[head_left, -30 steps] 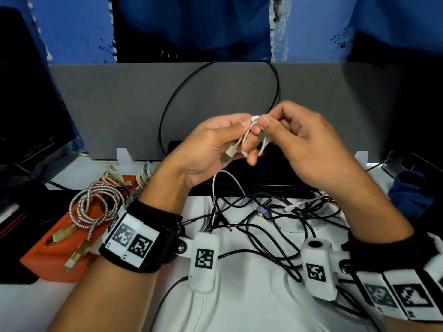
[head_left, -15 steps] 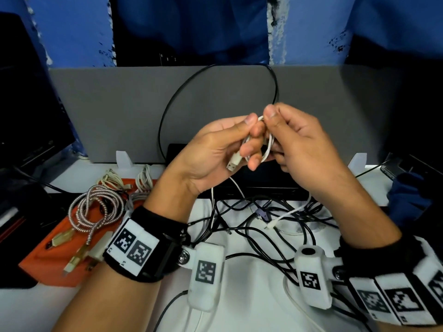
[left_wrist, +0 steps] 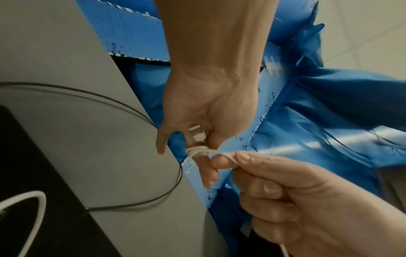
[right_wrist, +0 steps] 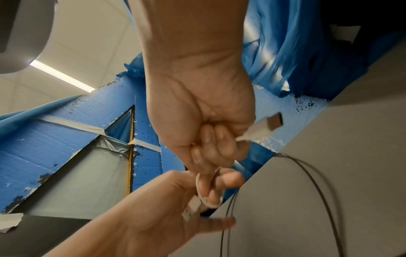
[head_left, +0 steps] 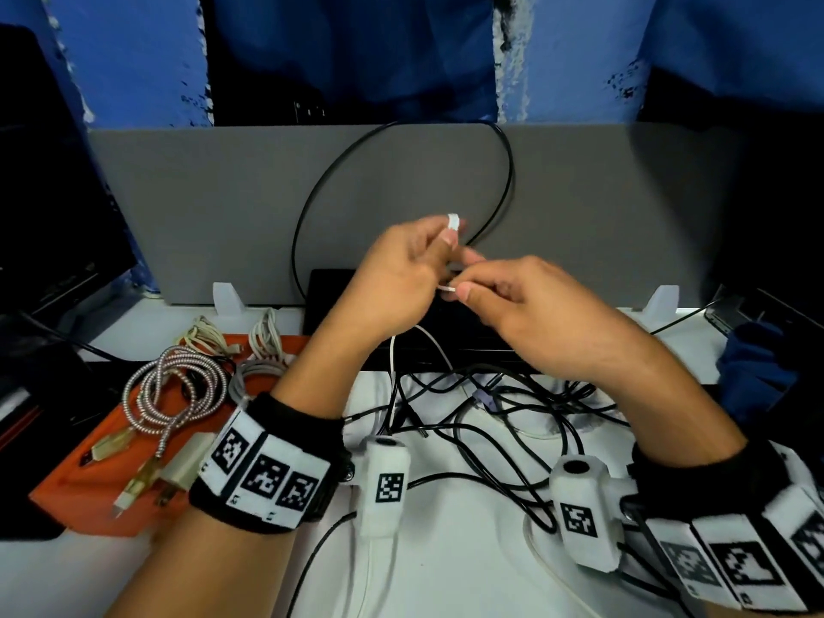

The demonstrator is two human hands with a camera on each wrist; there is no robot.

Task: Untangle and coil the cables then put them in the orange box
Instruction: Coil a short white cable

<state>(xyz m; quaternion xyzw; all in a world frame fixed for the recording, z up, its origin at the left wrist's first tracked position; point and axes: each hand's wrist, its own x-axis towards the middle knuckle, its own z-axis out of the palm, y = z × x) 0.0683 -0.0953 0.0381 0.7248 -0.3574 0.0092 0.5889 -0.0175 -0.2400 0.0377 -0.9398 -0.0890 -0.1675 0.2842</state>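
A thin white cable [head_left: 453, 221] is wound in small loops round the fingers of my left hand [head_left: 450, 243], held up in front of the grey divider. In the left wrist view the loops [left_wrist: 197, 151] sit on the fingers and one USB plug [left_wrist: 196, 134] lies against the palm. My right hand [head_left: 463, 293], just below and to the right, pinches the cable's free strand [head_left: 447, 288]. The other plug [right_wrist: 264, 127] sticks out past its curled fingers. The orange box [head_left: 89, 479] sits at the table's left with coiled cables in it.
A tangle of black cables [head_left: 490, 421] and a white one lies on the white table under my hands. One black cable [head_left: 312, 216] arcs up against the grey divider [head_left: 200, 207]. A braided silver cable [head_left: 174, 394] and a charger plug [head_left: 185, 466] lie in the box.
My hands have drawn apart: the left has risen with the loops on its fingers, the right has dropped lower and right, pulling out a short strand between them.
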